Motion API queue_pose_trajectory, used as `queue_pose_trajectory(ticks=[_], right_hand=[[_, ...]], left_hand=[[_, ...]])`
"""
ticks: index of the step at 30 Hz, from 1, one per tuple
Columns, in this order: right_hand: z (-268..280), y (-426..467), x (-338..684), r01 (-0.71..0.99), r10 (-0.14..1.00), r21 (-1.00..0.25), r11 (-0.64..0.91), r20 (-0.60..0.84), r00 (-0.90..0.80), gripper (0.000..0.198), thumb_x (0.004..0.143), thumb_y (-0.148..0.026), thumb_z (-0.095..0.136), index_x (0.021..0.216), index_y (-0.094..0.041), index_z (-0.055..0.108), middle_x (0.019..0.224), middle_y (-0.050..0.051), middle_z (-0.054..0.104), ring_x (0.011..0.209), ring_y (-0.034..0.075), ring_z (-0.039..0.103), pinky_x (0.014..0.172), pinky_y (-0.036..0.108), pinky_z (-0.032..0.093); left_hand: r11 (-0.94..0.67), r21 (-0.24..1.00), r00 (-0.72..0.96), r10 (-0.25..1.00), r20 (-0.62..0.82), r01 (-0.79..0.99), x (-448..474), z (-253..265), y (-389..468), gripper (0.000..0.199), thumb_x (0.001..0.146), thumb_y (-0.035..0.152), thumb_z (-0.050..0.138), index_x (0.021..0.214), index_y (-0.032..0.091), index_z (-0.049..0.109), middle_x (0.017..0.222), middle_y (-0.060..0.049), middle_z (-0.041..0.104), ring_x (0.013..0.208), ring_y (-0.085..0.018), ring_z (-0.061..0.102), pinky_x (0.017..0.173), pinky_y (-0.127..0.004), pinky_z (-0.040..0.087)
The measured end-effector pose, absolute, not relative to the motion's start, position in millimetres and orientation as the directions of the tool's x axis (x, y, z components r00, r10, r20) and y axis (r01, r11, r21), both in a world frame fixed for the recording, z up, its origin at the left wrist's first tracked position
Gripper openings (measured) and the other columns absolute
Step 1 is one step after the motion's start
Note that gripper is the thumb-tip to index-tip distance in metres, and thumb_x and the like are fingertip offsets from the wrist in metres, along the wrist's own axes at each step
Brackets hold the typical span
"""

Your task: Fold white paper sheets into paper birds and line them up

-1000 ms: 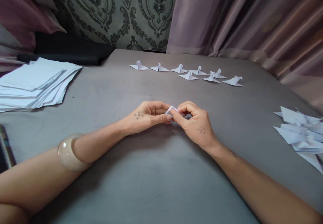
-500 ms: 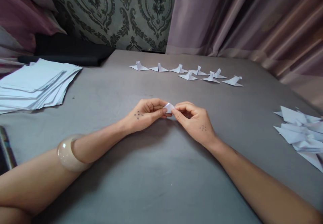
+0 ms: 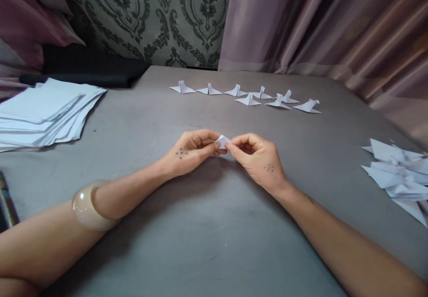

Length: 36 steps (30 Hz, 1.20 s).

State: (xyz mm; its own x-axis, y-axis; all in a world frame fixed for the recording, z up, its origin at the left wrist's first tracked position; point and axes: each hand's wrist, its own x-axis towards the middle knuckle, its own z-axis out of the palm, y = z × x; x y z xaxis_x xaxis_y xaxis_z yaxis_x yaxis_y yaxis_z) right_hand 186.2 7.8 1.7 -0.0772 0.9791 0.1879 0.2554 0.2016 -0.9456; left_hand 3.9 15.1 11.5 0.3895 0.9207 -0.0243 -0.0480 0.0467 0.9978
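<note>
The folded paper (image 3: 223, 142) is white, as are the paper birds (image 3: 308, 106) and the stacked sheets (image 3: 43, 103). Small dark dots pattern the left hand (image 3: 190, 153) and right hand (image 3: 260, 159). The table (image 3: 220, 234) is plain grey, the bangle (image 3: 83, 208) cream, the cloth (image 3: 90, 68) black, the wall (image 3: 163, 25) grey-green with dark damask motifs, and the curtain (image 3: 257, 25) mauve.

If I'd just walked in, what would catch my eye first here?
Probably the small folded paper, held in the fingers of the left hand and right hand near the view's middle. Beyond it, eight birdlike paper figures sit on the grey table. A messy stack of white sheets lies at the left edge.
</note>
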Motion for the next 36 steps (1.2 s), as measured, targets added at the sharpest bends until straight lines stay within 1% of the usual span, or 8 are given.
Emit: queue_pose_trajectory(ticks=[6, 13, 17, 20, 23, 26, 29, 36], right_hand=[[2, 9, 185, 0.188, 0.974, -0.956, 0.227, 0.219, -0.066, 0.025, 0.074, -0.029, 0.074, 0.089, -0.022, 0.056, 0.076, -0.002, 0.067, 0.069, 0.012, 0.064, 0.068, 0.028, 0.053], [-2, 10, 189, 0.253, 0.979, -0.95, 0.185, 0.154, -0.137, 0.018, 0.079, -0.036, 0.07, 0.089, -0.021, 0.065, 0.08, 0.001, 0.069, 0.072, 0.013, 0.063, 0.069, 0.028, 0.051], [-1, 11, 190, 0.336, 0.969, -0.918, 0.209, 0.148, -0.197, 0.015, 0.082, -0.034, 0.065, 0.086, -0.021, 0.072, 0.083, 0.002, 0.07, 0.075, 0.014, 0.062, 0.07, 0.029, 0.049], [-1, 12, 191, 0.329, 0.972, -0.925, 0.191, 0.132, -0.195, 0.017, 0.081, -0.034, 0.065, 0.081, -0.02, 0.072, 0.077, 0.001, 0.068, 0.07, 0.013, 0.059, 0.067, 0.028, 0.048], [-1, 14, 194, 0.282, 0.98, -0.949, 0.144, 0.096, -0.177, 0.02, 0.08, -0.038, 0.066, 0.082, -0.019, 0.072, 0.069, -0.001, 0.065, 0.06, 0.011, 0.053, 0.06, 0.026, 0.046], [-1, 15, 196, 0.258, 0.982, -0.956, 0.142, 0.102, -0.161, 0.022, 0.08, -0.041, 0.067, 0.083, -0.02, 0.072, 0.067, -0.001, 0.063, 0.058, 0.01, 0.05, 0.057, 0.025, 0.044], [1, 15, 196, 0.245, 0.982, -0.958, 0.152, 0.117, -0.151, 0.02, 0.079, -0.04, 0.068, 0.084, -0.02, 0.072, 0.07, -0.001, 0.063, 0.062, 0.011, 0.05, 0.059, 0.025, 0.043], [3, 16, 196, 0.213, 0.982, -0.968, 0.129, 0.096, -0.162, 0.022, 0.078, -0.042, 0.069, 0.082, -0.02, 0.072, 0.068, -0.001, 0.06, 0.062, 0.011, 0.048, 0.059, 0.026, 0.041]], left_hand=[[0.008, 1.0, 0.377, 0.926, 0.001, -0.021, 3, 11, 15, 0.024, 0.082, 0.033, 0.07, 0.095, 0.013, 0.071, 0.091, -0.005, 0.073, 0.086, -0.016, 0.068, 0.088, -0.032, 0.053], [-0.022, 1.0, 0.391, 0.92, 0.027, -0.017, 3, 9, 15, 0.023, 0.084, 0.033, 0.068, 0.097, 0.013, 0.067, 0.093, -0.005, 0.072, 0.088, -0.016, 0.068, 0.088, -0.029, 0.053], [-0.014, 1.0, 0.381, 0.925, 0.015, -0.006, 3, 4, 16, 0.035, 0.084, 0.036, 0.069, 0.109, 0.015, 0.057, 0.087, -0.005, 0.073, 0.086, -0.017, 0.07, 0.085, -0.03, 0.054], [0.015, 0.999, 0.367, 0.93, -0.028, 0.039, 2, 1, 18, 0.041, 0.082, 0.038, 0.07, 0.112, 0.014, 0.055, 0.081, -0.005, 0.073, 0.079, -0.017, 0.07, 0.078, -0.029, 0.054], [0.037, 0.995, 0.349, 0.934, -0.069, 0.097, 0, 1, 19, 0.038, 0.081, 0.042, 0.07, 0.103, 0.013, 0.063, 0.078, -0.006, 0.071, 0.07, -0.014, 0.066, 0.068, -0.025, 0.052], [0.016, 0.989, 0.326, 0.943, -0.064, 0.148, 0, 5, 18, 0.033, 0.081, 0.045, 0.069, 0.088, 0.013, 0.068, 0.077, -0.005, 0.069, 0.064, -0.011, 0.062, 0.06, -0.022, 0.048], [0.002, 0.99, 0.298, 0.954, -0.043, 0.138, 1, 10, 16, 0.03, 0.079, 0.042, 0.07, 0.081, 0.013, 0.068, 0.072, -0.003, 0.067, 0.06, -0.009, 0.059, 0.057, -0.02, 0.046], [0.035, 0.999, 0.305, 0.951, -0.046, 0.039, 2, 11, 16, 0.027, 0.077, 0.037, 0.074, 0.076, 0.012, 0.065, 0.068, -0.003, 0.067, 0.059, -0.009, 0.06, 0.057, -0.021, 0.048]])
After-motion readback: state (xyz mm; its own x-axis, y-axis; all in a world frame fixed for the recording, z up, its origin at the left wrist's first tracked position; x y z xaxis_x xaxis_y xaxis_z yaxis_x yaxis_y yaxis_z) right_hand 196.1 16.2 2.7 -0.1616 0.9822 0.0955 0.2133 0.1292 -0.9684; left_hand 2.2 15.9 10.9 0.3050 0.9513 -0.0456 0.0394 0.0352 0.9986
